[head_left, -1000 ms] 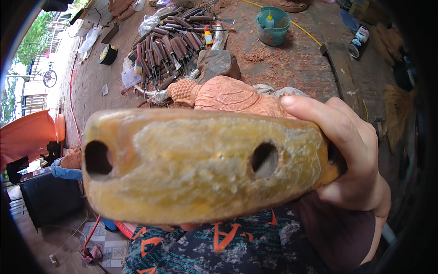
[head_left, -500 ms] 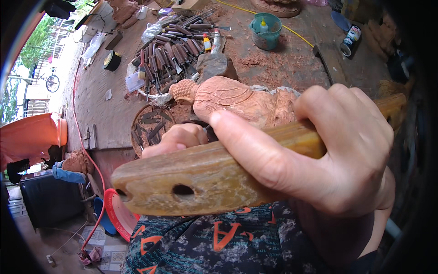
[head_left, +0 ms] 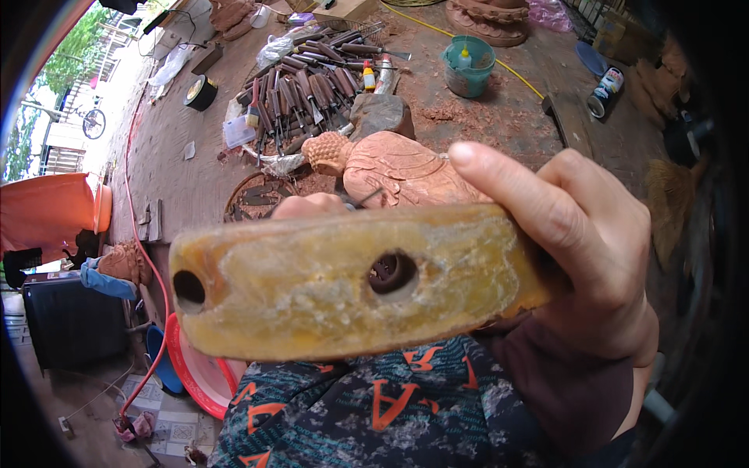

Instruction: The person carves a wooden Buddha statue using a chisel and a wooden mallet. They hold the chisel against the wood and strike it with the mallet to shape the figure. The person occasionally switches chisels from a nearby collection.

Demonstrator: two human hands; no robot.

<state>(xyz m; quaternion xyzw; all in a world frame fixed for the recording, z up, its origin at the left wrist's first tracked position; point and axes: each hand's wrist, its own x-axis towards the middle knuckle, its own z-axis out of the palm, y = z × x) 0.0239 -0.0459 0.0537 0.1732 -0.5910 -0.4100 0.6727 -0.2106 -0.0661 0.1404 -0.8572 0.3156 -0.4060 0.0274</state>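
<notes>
Close in front of me, my right hand grips a long, worn, amber-brown block by its right end. Its broad face is toward me, with one round hole near the middle and another at the left end. My left hand is mostly hidden behind the block; only its closed knuckles show. Beside those fingers a thin dark metal carving tool points toward a reddish carved wooden figure. The figure lies on its side, its knobbly head to the left, and the block covers its near part.
Many brown-handled chisels are heaped beyond the figure, by a dark wood block. A round tray of blades sits left. Farther back are a teal bucket and a spray can. A red basin stands lower left.
The block has turned so its broad holed face shows toward me. Its right end has come lower and left. My right thumb has shifted up and right; my left hand is now more hidden.
</notes>
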